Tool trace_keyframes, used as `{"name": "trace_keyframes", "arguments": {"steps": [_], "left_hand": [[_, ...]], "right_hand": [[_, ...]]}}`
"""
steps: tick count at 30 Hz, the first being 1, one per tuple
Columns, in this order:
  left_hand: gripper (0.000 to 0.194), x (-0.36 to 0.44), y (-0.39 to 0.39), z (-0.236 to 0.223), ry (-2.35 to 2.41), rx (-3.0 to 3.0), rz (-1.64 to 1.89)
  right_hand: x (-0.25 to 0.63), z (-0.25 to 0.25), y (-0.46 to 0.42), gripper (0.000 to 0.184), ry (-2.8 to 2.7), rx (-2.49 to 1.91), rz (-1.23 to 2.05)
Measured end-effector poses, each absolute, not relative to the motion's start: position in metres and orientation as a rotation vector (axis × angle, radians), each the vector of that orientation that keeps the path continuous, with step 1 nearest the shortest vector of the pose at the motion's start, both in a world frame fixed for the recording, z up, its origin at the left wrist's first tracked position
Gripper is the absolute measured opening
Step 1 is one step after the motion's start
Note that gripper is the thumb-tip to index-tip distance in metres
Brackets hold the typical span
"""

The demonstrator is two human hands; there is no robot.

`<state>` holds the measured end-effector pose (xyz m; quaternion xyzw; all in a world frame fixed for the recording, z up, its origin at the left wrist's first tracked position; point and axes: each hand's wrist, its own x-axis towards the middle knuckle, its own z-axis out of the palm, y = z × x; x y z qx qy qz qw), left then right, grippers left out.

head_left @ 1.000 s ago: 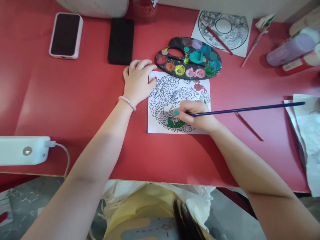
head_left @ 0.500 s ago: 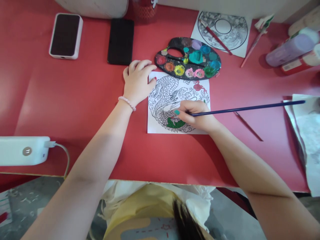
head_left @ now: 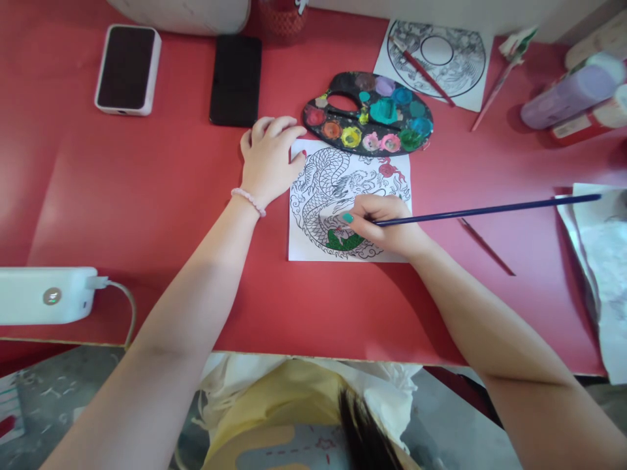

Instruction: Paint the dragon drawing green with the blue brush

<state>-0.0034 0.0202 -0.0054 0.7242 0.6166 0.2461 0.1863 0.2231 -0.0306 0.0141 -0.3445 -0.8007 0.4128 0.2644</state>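
A square sheet with a printed dragon drawing [head_left: 313, 209] lies on the red table; one patch is painted green and a small part at its upper right is red. My right hand [head_left: 385, 225] rests on the sheet, closed around a long dark blue paintbrush [head_left: 490, 211]. The handle points off to the right, and the tip is hidden behind my fingers. On the sheet's upper left edge, my left hand [head_left: 269, 156] lies with its fingers spread, thumb on the paper. Just beyond the sheet sits a black paint palette [head_left: 353, 116] with several colours.
A black phone [head_left: 236, 81] and a white-framed device [head_left: 127, 70] lie at the back left. Behind the palette is a round-patterned sheet [head_left: 467, 85] with a red brush [head_left: 424, 72] on it. Paint bottles [head_left: 571, 98] stand at the right. A white power bank [head_left: 44, 295] is at the left.
The blue paintbrush's far end has tilted slightly upward. My left hand stays in the same place on the sheet's edge.
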Motion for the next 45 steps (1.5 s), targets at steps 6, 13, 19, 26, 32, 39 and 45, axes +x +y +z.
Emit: {"name": "trace_keyframes", "arguments": {"steps": [6, 13, 19, 26, 32, 39, 45], "left_hand": [[0.047, -0.0030, 0.0201, -0.0062, 1.754, 2.047, 0.690], [0.049, -0.0016, 0.0191, -0.0016, 1.766, 2.017, 0.571], [0.054, -0.0011, 0.0188, 0.0002, 1.777, 2.017, 0.549], [0.056, -0.0031, 0.0202, -0.0040, 1.715, 2.026, 0.654], [0.061, -0.0041, 0.0209, -0.0037, 1.699, 2.049, 0.550], [0.057, -0.0029, 0.0202, -0.0023, 1.742, 2.046, 0.571], [0.054, -0.0023, 0.0193, -0.0012, 1.744, 2.060, 0.590]], "right_hand": [[0.2223, 0.0157, -0.0314, 0.038, -2.178, -0.953, 1.114], [0.2229, 0.0153, -0.0311, 0.036, -2.171, -0.942, 1.107], [0.2230, 0.0152, -0.0316, 0.037, -2.175, -0.954, 1.123], [0.2220, 0.0159, -0.0318, 0.035, -2.168, -0.920, 1.096], [0.2222, 0.0158, -0.0316, 0.036, -2.181, -0.929, 1.076], [0.2215, 0.0163, -0.0319, 0.037, -2.181, -0.915, 1.083], [0.2217, 0.0156, -0.0317, 0.036, -2.182, -0.910, 1.072]]}}
